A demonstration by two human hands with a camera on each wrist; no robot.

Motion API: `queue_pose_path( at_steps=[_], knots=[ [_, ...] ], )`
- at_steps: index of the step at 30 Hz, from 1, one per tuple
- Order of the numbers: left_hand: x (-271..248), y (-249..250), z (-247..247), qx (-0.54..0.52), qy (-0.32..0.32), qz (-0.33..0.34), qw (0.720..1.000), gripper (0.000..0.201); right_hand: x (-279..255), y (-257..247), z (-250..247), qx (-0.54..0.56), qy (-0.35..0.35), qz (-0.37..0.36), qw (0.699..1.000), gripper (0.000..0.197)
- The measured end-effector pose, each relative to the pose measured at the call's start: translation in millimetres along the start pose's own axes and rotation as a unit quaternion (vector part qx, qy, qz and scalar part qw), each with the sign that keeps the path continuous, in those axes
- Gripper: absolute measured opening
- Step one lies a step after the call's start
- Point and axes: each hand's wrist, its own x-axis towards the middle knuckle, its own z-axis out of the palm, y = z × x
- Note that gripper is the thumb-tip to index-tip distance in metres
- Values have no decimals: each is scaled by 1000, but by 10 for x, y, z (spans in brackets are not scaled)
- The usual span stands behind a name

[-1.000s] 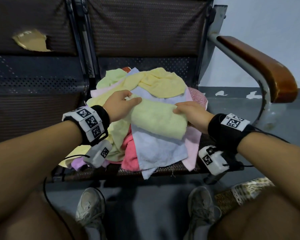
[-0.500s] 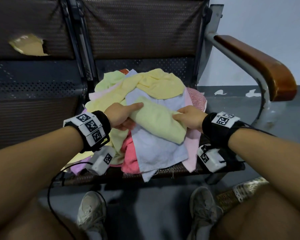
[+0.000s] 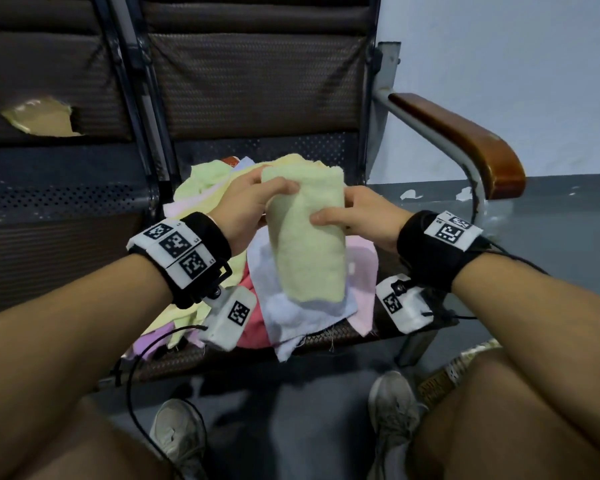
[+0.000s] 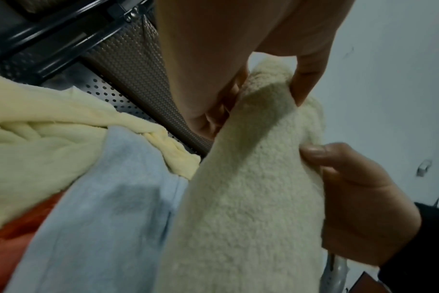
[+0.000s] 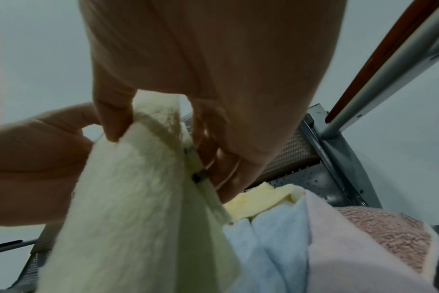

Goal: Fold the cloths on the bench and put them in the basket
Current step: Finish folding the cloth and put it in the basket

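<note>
A folded pale green cloth (image 3: 309,244) hangs upright above the pile, held at its top by both hands. My left hand (image 3: 253,202) pinches its upper left edge, thumb in front. My right hand (image 3: 354,213) pinches the right edge a little lower, thumb across the front. The left wrist view shows the same cloth (image 4: 251,188) between both thumbs, and the right wrist view shows it (image 5: 138,198) too. Beneath lies a heap of cloths (image 3: 291,306) on the bench seat (image 3: 347,334): light blue, pink, red, yellow, lilac. A corner of the woven basket (image 3: 444,379) peeks out by my right knee.
The bench has dark mesh backrests (image 3: 257,81), one torn at the left (image 3: 42,117). A metal armrest with a brown wooden top (image 3: 465,140) stands at the right. My knees and shoes (image 3: 392,407) are on the grey floor below the seat.
Both hands lifted the green cloth off the pile and turned it upright; it now hangs vertically instead of lying slanted on the heap.
</note>
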Motion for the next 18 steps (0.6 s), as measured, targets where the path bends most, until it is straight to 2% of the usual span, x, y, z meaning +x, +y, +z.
queue_pose_path(
  at_steps=[2, 4, 7, 9, 13, 18],
  knots=[
    [-75, 38, -9, 4, -29, -10, 1000, 43, -107, -54, 13, 23, 19, 4, 1000, 29],
    [-149, 12, 9, 17, -65, -52, 996, 58, -219, -117, -29, 60, 40, 7, 997, 25],
    [-233, -104, 185, 83, -129, -88, 984, 72, -392, -162, -228, 123, 84, 28, 988, 32],
    [-231, -150, 413, 98, -149, -76, 981, 67, -528, -123, -432, 153, 103, 44, 982, 40],
    [-86, -192, 1109, 131, -185, -38, 973, 43, -895, 132, -997, 217, 157, 52, 962, 43],
    [130, -588, 2322, 192, -288, -64, 936, 39, -1683, 947, -1795, 284, 263, 88, 918, 37]
  ],
)
